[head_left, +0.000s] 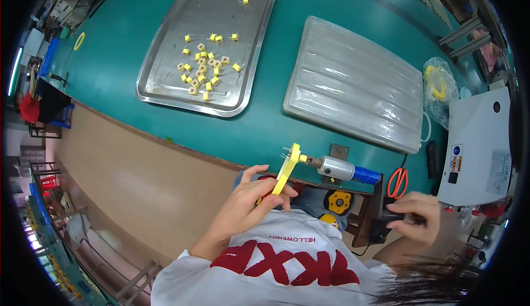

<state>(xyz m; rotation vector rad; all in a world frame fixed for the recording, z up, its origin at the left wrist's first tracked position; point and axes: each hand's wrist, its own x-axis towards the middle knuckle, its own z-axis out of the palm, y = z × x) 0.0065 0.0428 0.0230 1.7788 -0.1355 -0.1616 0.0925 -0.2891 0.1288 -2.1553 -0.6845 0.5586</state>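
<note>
My left hand [251, 201] pinches a roll of yellow tape [284, 175], seen edge-on, between thumb and fingers. Its upper end meets a small yellow pinned component [297, 154] at the tip of a spindle. The spindle comes out of a silver cylindrical winding tool [338, 168] with a blue end, mounted at the bench's front edge. My right hand [417, 217], somewhat blurred, is closed around a dark crank handle [393, 216] at the tool's right, below the bench edge. The handle is partly hidden by the fingers.
A metal tray [221, 106] holds several small yellow components [202, 69]. Right of it lies a clear-covered ribbed pack [356, 85]. Orange-handled scissors [397, 183], a white machine [477, 146] and a plastic bag with yellow rings [440, 88] stand further right.
</note>
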